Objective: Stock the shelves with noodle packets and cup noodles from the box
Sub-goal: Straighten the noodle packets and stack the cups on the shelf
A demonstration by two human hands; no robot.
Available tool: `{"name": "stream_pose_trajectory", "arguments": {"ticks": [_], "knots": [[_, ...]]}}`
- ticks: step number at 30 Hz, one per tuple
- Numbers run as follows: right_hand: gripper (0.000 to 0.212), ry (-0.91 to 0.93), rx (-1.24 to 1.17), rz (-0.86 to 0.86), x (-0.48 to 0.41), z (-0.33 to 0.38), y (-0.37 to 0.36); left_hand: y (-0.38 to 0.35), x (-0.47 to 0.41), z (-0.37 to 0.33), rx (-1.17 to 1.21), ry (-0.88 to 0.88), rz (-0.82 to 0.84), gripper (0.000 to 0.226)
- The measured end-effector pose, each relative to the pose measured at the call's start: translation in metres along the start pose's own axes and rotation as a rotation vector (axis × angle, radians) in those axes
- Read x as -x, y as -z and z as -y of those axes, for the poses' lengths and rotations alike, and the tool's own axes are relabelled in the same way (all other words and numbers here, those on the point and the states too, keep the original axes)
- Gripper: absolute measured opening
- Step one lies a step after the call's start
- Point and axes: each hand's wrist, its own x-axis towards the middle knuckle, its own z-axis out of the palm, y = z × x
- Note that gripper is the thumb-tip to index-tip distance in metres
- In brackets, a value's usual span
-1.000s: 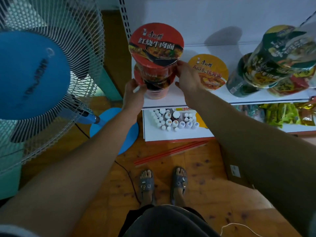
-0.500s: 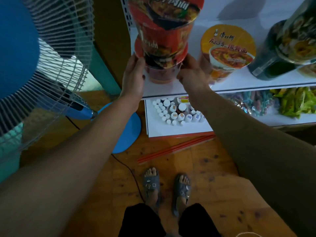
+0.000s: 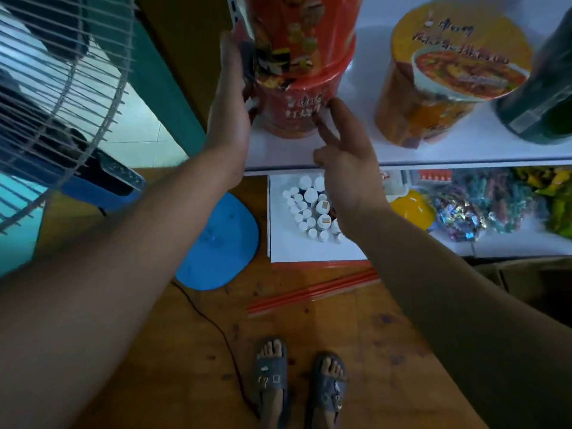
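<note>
1. Your left hand [image 3: 230, 97] lies flat against the left side of a stack of two red cup noodles. Its fingers are straight and point upward, pressing on the wrap rather than curling round it.
2. Your right hand [image 3: 348, 171] is spread and relaxed. Two straight fingertips [image 3: 329, 108] touch the front right of the lower red cup [image 3: 294, 116]; the remaining fingers hang loose and grip nothing.
3. The lower red cup stands upright on the white shelf [image 3: 464, 153], at its left end and near the front edge. The upper red cup [image 3: 297, 35] sits on the lower cup's lid, and its top runs out of view.
4. An orange cup [image 3: 433, 88] stands on the same shelf to the right of the stack, apart from it. A dark green cup [image 3: 541, 97] stands just beside the orange cup at the right edge of the view.
5. Below, a cluster of white bottles [image 3: 309, 209] stands on the lower shelf [image 3: 291, 252], partly hidden by your right wrist. Wrapped sweets [image 3: 483, 209] lie to the right of the bottles.
6. On the wooden floor, a fan [image 3: 62, 88] with a blue fan base [image 3: 216, 243] stands to your left. Red strips [image 3: 309, 295] lie in front of the shelving. A brown cardboard box [image 3: 526, 274] shows dimly at the right, and its contents cannot be seen.
7. Your feet, in grey slippers [image 3: 272, 382], stand short of the red strips.
</note>
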Motion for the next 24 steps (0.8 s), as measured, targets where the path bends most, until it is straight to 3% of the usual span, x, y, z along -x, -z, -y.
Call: {"name": "stream_pose_trajectory", "arguments": {"ticks": [5,9,17,24], "knots": [[0.077,0.026,-0.053,-0.048,-0.012,0.008,0.002,-0.004,0.003,0.013,0.079,-0.001,-0.083,0.033],[0.088,0.065,0.022,-0.018,-0.025,0.025,-0.003,-0.004,-0.006,0.009,0.031,-0.013,-0.074,0.048],[0.080,-0.017,0.003,0.001,0.007,0.007,-0.004,0.010,-0.009,0.003,-0.019,0.058,-0.123,0.054],[0.092,0.024,0.034,-0.022,0.006,0.032,-0.008,0.014,0.000,0.003,-0.011,0.024,-0.005,0.050]]}}
